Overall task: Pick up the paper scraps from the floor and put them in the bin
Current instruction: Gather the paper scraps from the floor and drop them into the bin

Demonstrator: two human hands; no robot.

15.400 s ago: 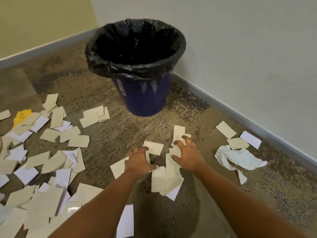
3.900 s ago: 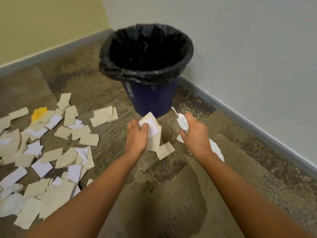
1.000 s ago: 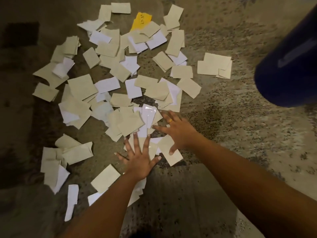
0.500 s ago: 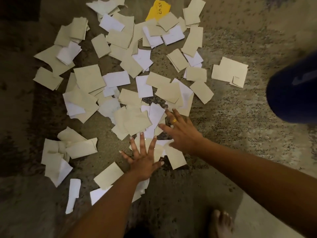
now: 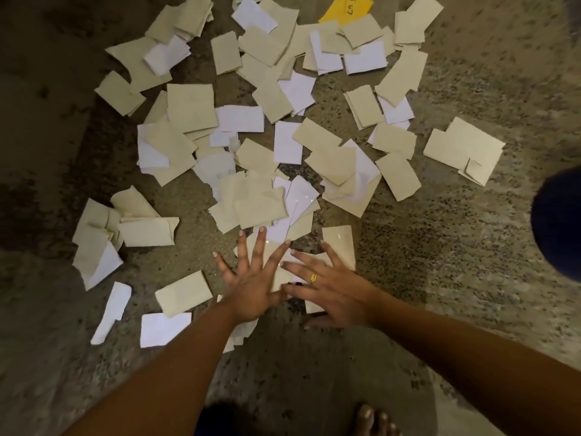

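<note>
Several beige and white paper scraps (image 5: 261,199) lie scattered over the speckled floor, with one yellow scrap (image 5: 347,7) at the top edge. My left hand (image 5: 251,278) lies flat with fingers spread on scraps near the pile's front edge. My right hand (image 5: 330,287), wearing a gold ring, is spread flat beside it, fingers overlapping the left hand's thumb side, pressing on a beige scrap (image 5: 339,243). Neither hand grips anything. The dark blue bin (image 5: 558,221) shows only as a blurred side at the right edge.
A separate clump of beige scraps (image 5: 125,228) lies at the left, and loose white scraps (image 5: 163,328) lie near my left forearm. A bare foot (image 5: 374,420) shows at the bottom. Bare speckled floor (image 5: 456,278) lies between the scraps and the bin.
Both hands have slid closer together on the scraps, the right hand moving left and nearer to me. The view has shifted, so the bin sits further to the right edge.
</note>
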